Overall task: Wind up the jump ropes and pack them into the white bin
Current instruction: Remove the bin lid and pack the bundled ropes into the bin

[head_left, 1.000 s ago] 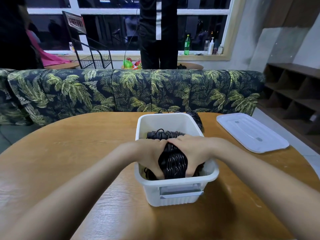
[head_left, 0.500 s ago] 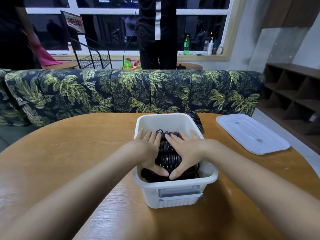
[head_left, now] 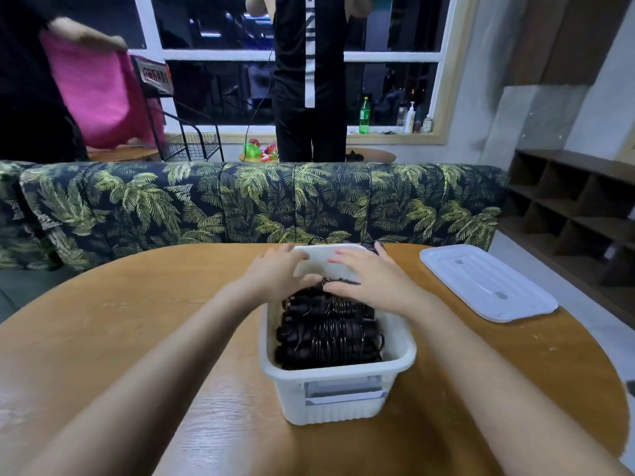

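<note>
**Ropes lie wound in the bin, both hands spread at its far end**

Jump ropes (head_left: 326, 334), black and coiled tight round their handles, lie side by side inside the white bin (head_left: 343, 376), filling it from the near wall back to where the hands cover them. The bin stands on the round wooden table (head_left: 137, 321), straight in front of the person.

The left hand (head_left: 275, 273) and the right hand (head_left: 367, 280) are over the bin's far end, palms down, fingers straight and spread apart, gripping nothing. The thumbs point toward each other just above the farthest bundle. Motion blur hides whether the fingertips touch the ropes or the far wall.

A white lid (head_left: 488, 283) lies flat on the table to the right, well apart from the bin. Something dark (head_left: 372, 247) shows just behind the bin's far right corner, too hidden to name. A palm-print sofa (head_left: 240, 201) runs behind the table. Beyond it a person in black (head_left: 309, 97) stands at the window.
</note>
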